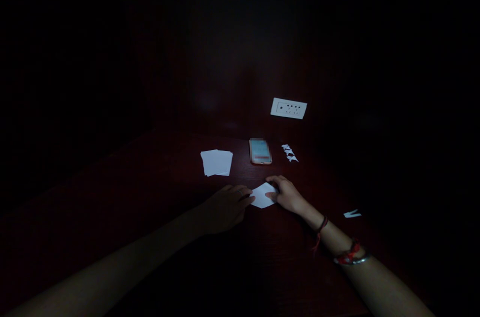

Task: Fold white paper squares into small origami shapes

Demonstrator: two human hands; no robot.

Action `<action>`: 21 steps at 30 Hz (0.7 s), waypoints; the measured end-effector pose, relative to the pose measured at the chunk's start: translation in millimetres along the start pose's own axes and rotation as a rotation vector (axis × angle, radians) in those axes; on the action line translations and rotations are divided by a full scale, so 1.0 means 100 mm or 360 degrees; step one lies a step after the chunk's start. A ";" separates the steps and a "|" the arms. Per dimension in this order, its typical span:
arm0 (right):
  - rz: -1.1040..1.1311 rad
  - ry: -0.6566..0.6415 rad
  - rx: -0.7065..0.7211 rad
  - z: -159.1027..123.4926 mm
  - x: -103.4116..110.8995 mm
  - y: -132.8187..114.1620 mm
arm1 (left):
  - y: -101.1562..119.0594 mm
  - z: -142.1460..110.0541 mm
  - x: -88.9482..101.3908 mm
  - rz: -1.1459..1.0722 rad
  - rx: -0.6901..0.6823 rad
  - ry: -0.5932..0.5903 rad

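A small piece of white paper (263, 194) with angled corners is held between my two hands, low over the dark red table. My left hand (229, 207) grips its left edge with thumb and fingers; a ring shows on one finger. At the paper's right edge, my right hand (288, 196) pinches it, thumb on top and fingers curled along the far side. Beyond the left hand lies a loose stack of white paper sheets (216, 162). A phone (260, 151) with a lit, blurred-out screen rests just past the paper.
Several small folded white paper pieces (289, 153) lie in a row right of the phone. Thin white paper strips (352, 214) are near the table's right side. A white socket panel (288, 108) is on the dark wall behind. Surroundings are very dark.
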State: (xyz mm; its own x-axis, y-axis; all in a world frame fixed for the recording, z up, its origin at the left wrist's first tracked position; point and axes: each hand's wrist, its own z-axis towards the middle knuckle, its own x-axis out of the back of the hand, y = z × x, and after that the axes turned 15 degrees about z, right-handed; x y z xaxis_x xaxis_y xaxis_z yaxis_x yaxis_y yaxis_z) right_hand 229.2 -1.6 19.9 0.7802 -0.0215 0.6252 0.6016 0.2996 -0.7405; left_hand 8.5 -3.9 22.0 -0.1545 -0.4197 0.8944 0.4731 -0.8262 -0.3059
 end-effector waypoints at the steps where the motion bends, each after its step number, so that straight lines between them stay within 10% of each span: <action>1: 0.0056 0.0067 -0.0010 0.01 0.00 -0.01 | 0.00 0.00 0.00 -0.0001 -0.0003 0.0003; 6: 0.0315 0.0201 0.0102 -0.02 0.00 -0.09 | 0.00 0.00 -0.02 -0.0001 0.0007 0.0049; 21: 0.0033 -0.0613 0.0642 -0.16 0.17 -0.23 | 0.00 0.01 -0.10 -0.0009 0.0021 0.0027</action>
State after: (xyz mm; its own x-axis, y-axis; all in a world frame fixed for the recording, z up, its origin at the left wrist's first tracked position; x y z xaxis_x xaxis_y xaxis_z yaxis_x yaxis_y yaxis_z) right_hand 231.5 -24.1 44.1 0.6267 0.3156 0.7125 0.4147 0.6391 -0.6478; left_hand 10.4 0.9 13.2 -0.1720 -0.4212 0.8905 0.4833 -0.8238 -0.2963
